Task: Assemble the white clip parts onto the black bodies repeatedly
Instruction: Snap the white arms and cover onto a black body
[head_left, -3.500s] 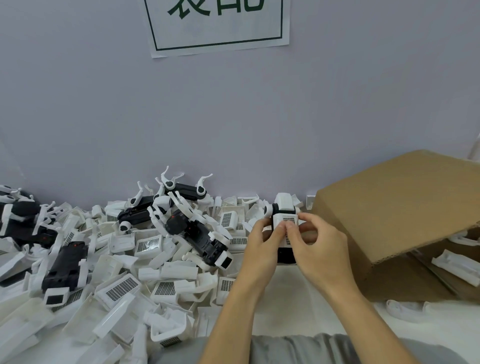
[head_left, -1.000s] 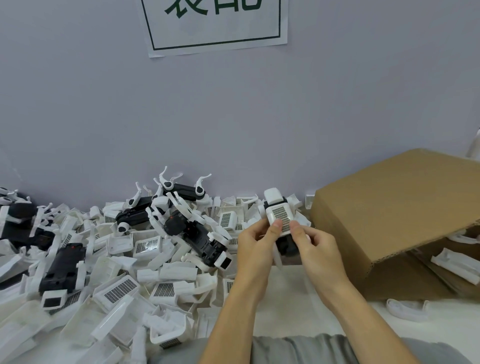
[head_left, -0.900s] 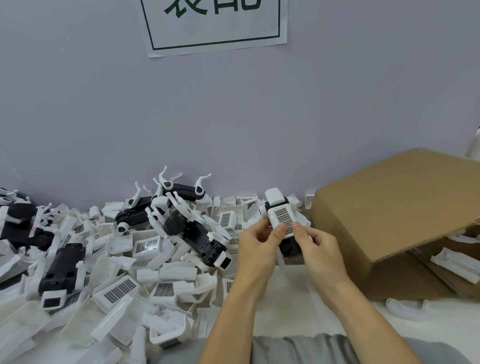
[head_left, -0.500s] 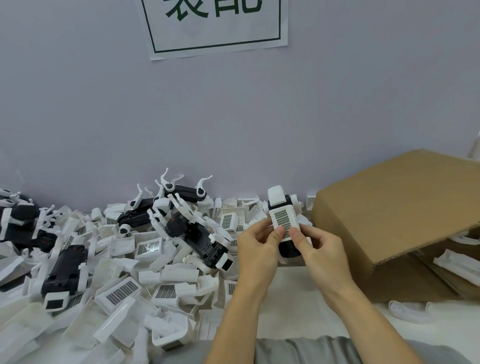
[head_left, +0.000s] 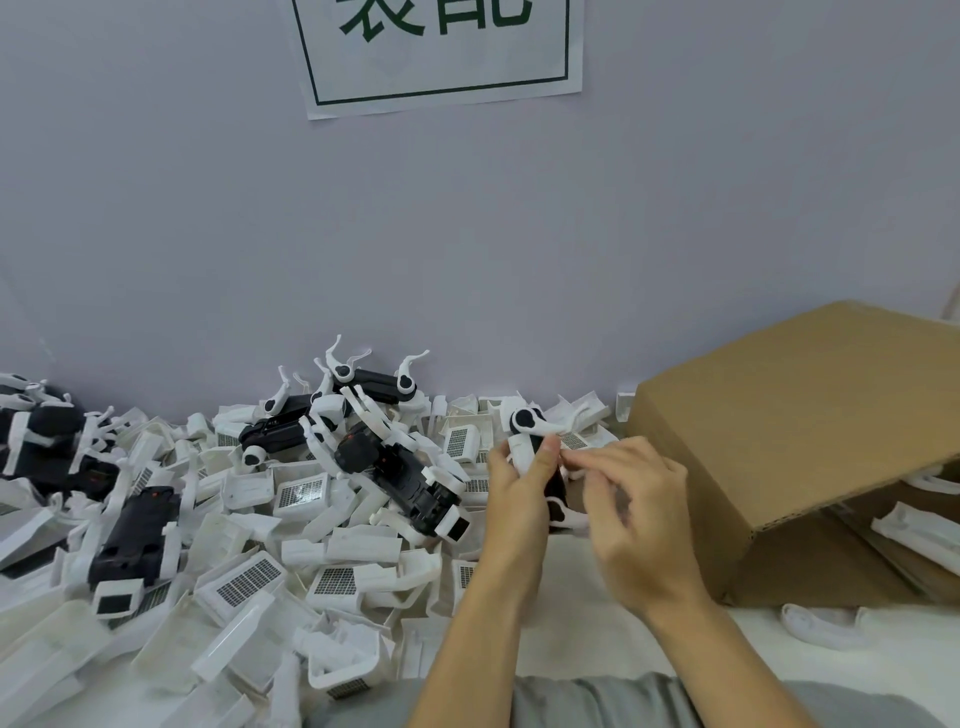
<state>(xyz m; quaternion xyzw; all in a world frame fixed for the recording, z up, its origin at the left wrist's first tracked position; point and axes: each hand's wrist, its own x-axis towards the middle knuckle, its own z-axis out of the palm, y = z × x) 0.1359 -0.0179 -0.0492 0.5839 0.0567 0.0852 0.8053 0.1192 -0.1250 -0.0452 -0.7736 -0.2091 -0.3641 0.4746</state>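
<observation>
Here the right hand (head_left: 631, 514) is smeared by motion blur — its fingers look loosely spread beside the black body (head_left: 553, 483), and I cannot tell whether they touch it. The left hand (head_left: 519, 493) grips that body at centre frame, thumb pressed on the white clip part (head_left: 522, 449) near its top, fingers hiding the body's left side. A paper sign (head_left: 441, 52) is cut off by the top edge, and a cardboard box (head_left: 800, 431) runs off the right edge, its interior shadowed. The pile of loose white parts (head_left: 249, 571) fills the lower left, spilling past the frame — bare tabletop (head_left: 587, 639) shows only below the hands.
</observation>
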